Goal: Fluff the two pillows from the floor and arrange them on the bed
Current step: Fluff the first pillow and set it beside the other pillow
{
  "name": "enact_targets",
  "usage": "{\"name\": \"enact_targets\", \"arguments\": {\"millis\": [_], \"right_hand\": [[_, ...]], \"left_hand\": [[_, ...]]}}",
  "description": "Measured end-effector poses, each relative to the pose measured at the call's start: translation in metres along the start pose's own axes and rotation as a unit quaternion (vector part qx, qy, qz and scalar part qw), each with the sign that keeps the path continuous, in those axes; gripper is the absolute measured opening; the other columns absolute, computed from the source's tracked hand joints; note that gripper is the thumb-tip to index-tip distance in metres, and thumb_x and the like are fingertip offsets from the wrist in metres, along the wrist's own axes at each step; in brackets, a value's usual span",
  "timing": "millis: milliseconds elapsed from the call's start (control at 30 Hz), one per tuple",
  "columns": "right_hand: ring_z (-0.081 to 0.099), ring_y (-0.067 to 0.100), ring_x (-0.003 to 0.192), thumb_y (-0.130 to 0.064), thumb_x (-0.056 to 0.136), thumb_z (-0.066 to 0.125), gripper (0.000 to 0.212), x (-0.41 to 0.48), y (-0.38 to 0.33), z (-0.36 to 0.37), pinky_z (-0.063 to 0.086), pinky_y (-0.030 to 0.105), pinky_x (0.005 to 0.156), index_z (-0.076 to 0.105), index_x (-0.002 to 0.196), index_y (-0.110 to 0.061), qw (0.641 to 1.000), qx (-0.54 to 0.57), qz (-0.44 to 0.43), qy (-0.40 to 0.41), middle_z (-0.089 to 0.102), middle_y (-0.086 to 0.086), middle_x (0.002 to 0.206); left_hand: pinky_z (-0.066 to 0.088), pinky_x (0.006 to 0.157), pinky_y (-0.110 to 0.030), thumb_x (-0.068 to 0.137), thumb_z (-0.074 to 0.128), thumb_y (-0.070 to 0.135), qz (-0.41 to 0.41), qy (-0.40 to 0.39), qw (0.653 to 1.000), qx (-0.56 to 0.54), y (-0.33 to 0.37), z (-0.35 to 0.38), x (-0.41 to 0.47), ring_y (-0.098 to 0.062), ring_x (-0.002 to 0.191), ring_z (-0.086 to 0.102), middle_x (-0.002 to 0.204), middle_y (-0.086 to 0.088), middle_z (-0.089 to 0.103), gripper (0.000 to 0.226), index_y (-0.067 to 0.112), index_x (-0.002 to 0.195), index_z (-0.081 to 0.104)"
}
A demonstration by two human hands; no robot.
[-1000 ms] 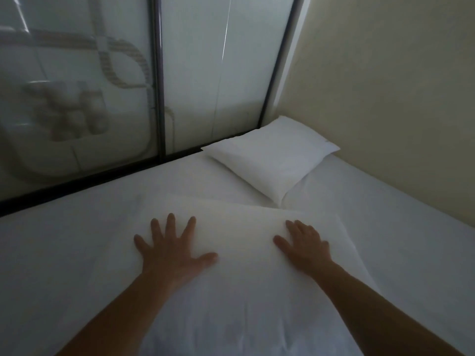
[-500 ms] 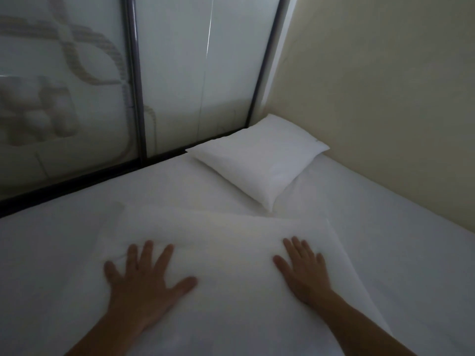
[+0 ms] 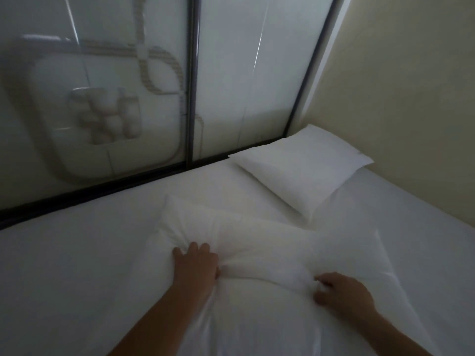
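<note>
Gripping the near soft white rectangular pillow (image 3: 270,253), both the left hand (image 3: 196,265) and right hand (image 3: 344,296) are pinching its fabric with closed fingers; its long axis is running left-right, ahead of them.

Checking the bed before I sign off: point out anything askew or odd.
The near pillow is bunched and creased where the left hand and right hand grip it. The far pillow lies smooth but angled in the corner.

Dim room, frosted glass panels (image 3: 257,86), beige wall (image 3: 398,98)
</note>
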State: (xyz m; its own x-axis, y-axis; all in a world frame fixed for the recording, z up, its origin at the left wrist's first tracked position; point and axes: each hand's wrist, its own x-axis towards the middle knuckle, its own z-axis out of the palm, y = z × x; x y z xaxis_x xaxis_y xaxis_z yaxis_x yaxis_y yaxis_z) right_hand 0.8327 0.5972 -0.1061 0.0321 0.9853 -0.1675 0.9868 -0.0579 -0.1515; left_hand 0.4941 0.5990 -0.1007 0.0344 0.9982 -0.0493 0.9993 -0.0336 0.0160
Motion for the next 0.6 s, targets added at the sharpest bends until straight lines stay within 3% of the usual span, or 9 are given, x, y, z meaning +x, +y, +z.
{"name": "enact_targets", "arguments": {"millis": [100,200,267,333,367,433,500,567,600], "right_hand": [[0.06,0.012,0.102,-0.045,0.083,0.056,0.018,0.004,-0.017,0.008,0.044,0.025,0.079,0.064,0.097,-0.04,0.998,-0.028,0.034,0.04,0.067,-0.01,0.109],[0.055,0.017,0.111,-0.039,0.093,0.047,0.023,0.009,-0.019,0.002,0.042,0.028,0.089,0.06,0.111,-0.037,0.995,0.003,0.076,0.057,0.062,-0.003,0.118],[0.056,0.023,0.112,-0.033,0.091,0.056,0.023,0.016,-0.025,-0.016,0.041,0.033,0.092,0.065,0.112,-0.029,0.983,0.083,0.094,0.136,0.064,0.005,0.119],[0.061,0.029,0.104,-0.024,0.086,0.064,0.017,0.022,-0.039,-0.039,0.043,0.037,0.087,0.071,0.103,-0.022,0.956,0.147,0.087,0.237,0.069,0.01,0.11],[0.063,0.03,0.099,-0.022,0.086,0.065,0.015,0.024,-0.047,-0.052,0.044,0.037,0.084,0.072,0.099,-0.021,0.946,0.164,0.078,0.268,0.071,0.011,0.106],[0.064,0.031,0.094,-0.019,0.086,0.065,0.013,0.028,-0.066,-0.074,0.045,0.036,0.081,0.072,0.096,-0.018,0.935,0.194,0.064,0.289,0.072,0.011,0.101],[0.064,0.03,0.094,-0.016,0.085,0.065,0.013,0.033,-0.082,-0.094,0.045,0.036,0.082,0.073,0.096,-0.014,0.924,0.233,0.045,0.299,0.073,0.011,0.1],[0.064,0.025,0.089,-0.014,0.083,0.068,0.012,0.038,-0.093,-0.109,0.043,0.032,0.08,0.074,0.093,-0.013,0.913,0.268,0.012,0.309,0.074,0.009,0.095],[0.063,0.021,0.085,-0.014,0.082,0.069,0.011,0.039,-0.097,-0.112,0.042,0.03,0.078,0.074,0.092,-0.015,0.91,0.276,-0.006,0.31,0.074,0.007,0.092]], "left_hand": [[0.044,0.081,-0.045,0.081,0.053,0.026,0.025,0.053,0.998,-0.019,0.003,0.0,-0.008,-0.028,0.089,0.059,0.092,-0.004,0.062,0.016,0.015,0.086,0.064],[0.049,0.051,-0.035,0.072,0.047,0.026,0.069,0.158,0.983,-0.054,-0.011,-0.004,-0.018,-0.026,0.055,0.059,0.063,-0.003,0.056,0.018,0.017,0.061,0.058],[0.046,0.043,-0.03,0.072,0.042,0.023,0.07,0.218,0.97,-0.078,-0.022,-0.02,-0.021,-0.025,0.047,0.056,0.061,-0.004,0.054,0.02,0.016,0.06,0.057],[0.04,0.037,-0.03,0.064,0.048,0.006,0.024,0.262,0.955,-0.137,-0.038,-0.052,-0.02,-0.031,0.042,0.051,0.063,-0.012,0.053,0.009,0.013,0.06,0.053],[0.038,0.036,-0.032,0.058,0.052,-0.003,0.0,0.287,0.943,-0.168,-0.049,-0.067,-0.017,-0.034,0.041,0.048,0.064,-0.016,0.051,0.014,0.011,0.06,0.051],[0.034,0.04,-0.035,0.052,0.058,-0.017,-0.01,0.318,0.929,-0.188,-0.077,-0.091,-0.013,-0.032,0.043,0.043,0.065,-0.015,0.047,0.031,0.011,0.061,0.047],[0.037,0.048,-0.036,0.056,0.065,-0.016,0.016,0.315,0.932,-0.177,-0.099,-0.101,-0.015,-0.029,0.053,0.047,0.071,-0.008,0.049,0.034,0.014,0.068,0.054],[0.046,0.069,-0.042,0.074,0.066,0.016,0.023,0.268,0.951,-0.15,-0.098,-0.091,-0.016,-0.032,0.085,0.058,0.1,-0.01,0.058,0.031,0.014,0.105,0.062],[0.043,0.088,-0.049,0.083,0.053,0.041,0.016,0.207,0.967,-0.147,-0.09,-0.079,-0.016,-0.035,0.111,0.052,0.126,-0.012,0.051,0.054,0.018,0.131,0.048]]}}
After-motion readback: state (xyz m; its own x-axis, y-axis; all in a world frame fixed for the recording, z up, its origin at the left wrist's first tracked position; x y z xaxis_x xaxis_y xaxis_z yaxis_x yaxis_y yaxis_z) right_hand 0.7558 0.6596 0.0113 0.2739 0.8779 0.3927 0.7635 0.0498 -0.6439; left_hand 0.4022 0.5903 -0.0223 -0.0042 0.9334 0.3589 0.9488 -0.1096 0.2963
